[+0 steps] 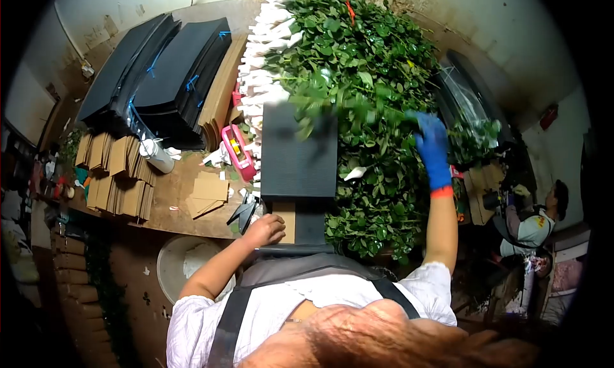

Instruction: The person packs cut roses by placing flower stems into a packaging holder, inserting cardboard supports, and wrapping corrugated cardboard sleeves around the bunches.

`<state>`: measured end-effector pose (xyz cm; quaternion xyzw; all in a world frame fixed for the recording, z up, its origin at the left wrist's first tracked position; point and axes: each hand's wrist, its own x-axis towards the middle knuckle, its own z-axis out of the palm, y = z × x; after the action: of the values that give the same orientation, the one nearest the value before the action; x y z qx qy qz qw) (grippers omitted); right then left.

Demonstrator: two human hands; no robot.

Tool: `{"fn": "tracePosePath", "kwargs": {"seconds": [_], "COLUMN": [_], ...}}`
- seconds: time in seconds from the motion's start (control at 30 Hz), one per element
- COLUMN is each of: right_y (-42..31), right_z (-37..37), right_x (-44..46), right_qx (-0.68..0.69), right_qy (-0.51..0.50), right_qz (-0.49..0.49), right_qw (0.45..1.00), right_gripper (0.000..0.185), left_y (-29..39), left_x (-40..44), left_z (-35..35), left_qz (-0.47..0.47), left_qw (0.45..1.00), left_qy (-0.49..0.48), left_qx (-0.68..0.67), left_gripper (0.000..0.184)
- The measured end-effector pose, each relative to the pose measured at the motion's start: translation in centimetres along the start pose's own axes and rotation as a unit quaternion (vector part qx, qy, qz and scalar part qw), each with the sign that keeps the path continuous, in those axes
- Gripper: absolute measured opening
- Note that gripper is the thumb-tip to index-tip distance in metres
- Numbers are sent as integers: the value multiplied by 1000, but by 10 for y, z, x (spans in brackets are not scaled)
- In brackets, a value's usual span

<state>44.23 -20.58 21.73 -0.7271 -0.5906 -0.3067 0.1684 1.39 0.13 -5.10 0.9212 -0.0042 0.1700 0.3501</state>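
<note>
My right hand (432, 149), in a blue glove with an orange cuff, is closed around a leafy stem (320, 109). Blurred by motion, the stem reaches left across a black corrugated board (299, 153). Below that board, my bare left hand (265, 230) rests with curled fingers at the left edge of a brown cardboard piece (284, 222); what lies under the fingers is hidden. Beyond and to the right spreads a big pile of green leafy stems (377, 54), with white-wrapped ends (259, 67) along its left side. One white-wrapped end (355, 173) lies among the leaves.
Stacks of black boards (182, 70) tied with blue string stand at the back left. Nearer are folded cardboard pieces (121, 192), a white bottle (157, 155), a pink tape dispenser (238, 153) and loose cardboard (208, 194). A white bucket (169, 265) stands below. Another person (531, 224) is at far right.
</note>
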Motion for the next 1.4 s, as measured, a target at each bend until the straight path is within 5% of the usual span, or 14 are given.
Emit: {"fn": "tracePosePath", "kwargs": {"seconds": [0.07, 0.13, 0.17, 0.3, 0.33, 0.47, 0.6, 0.73, 0.83, 1.07, 1.1, 1.17, 1.27, 1.4], "right_y": [-42, -53, -67, -90, -89, -90, -88, -49, -18, 53, 86, 102, 109, 112], "right_z": [-42, -35, -35, -28, -23, 13, 41, 29, 60, 149, 193, 217, 236, 202], "right_x": [-29, -108, -127, -180, -181, -199, -213, -107, -15, 195, 204, 217, 220, 233], "right_qx": [162, 164, 176, 178, 153, 152, 8, 160, 181, -185, -247, -291, -311, -188], "right_qy": [-141, -294, -391, -634, -678, -694, -715, -471, -192, -32, 89, -33, -130, -64], "right_qz": [63, 122, 159, 233, 224, 225, 154, 247, 127, 37, 29, 169, 215, 213], "right_qw": [975, 934, 889, 716, 683, 667, 682, 832, 956, 981, 964, 941, 916, 957], "right_gripper": [38, 37, 37, 43, 44, 40, 43, 43, 39, 43, 36, 36, 27, 13], "left_y": [-3, 10, 2, -1, -6, -5, 0, 2, 2, -2, -5, 0, 0, 0], "left_x": [-2, -1, -5, -9, -12, -7, 0, 6, 5, 1, -2, 0, 0, 0], "left_z": [-4, -14, -8, -8, 0, -6, -17, -21, -18, -14, -10, -13, -14, -12], "left_qz": [-48, -123, -220, -170, -178, -57, -79, -67, -73, -62, -62, -64, -69, -63], "left_qw": [998, 989, 967, 970, 952, 992, 980, 978, 978, 978, 980, 983, 987, 986], "left_qy": [-34, -42, -116, -61, -38, -101, -167, -186, -186, -186, -179, -159, -136, -133], "left_qx": [-27, -75, -58, -162, -246, -53, -73, -65, -62, -74, -65, -58, -55, -83], "left_gripper": [47, 71, 99, 117, 110, 35, 34, 32, 32, 27, 25, 24, 24, 25]}}
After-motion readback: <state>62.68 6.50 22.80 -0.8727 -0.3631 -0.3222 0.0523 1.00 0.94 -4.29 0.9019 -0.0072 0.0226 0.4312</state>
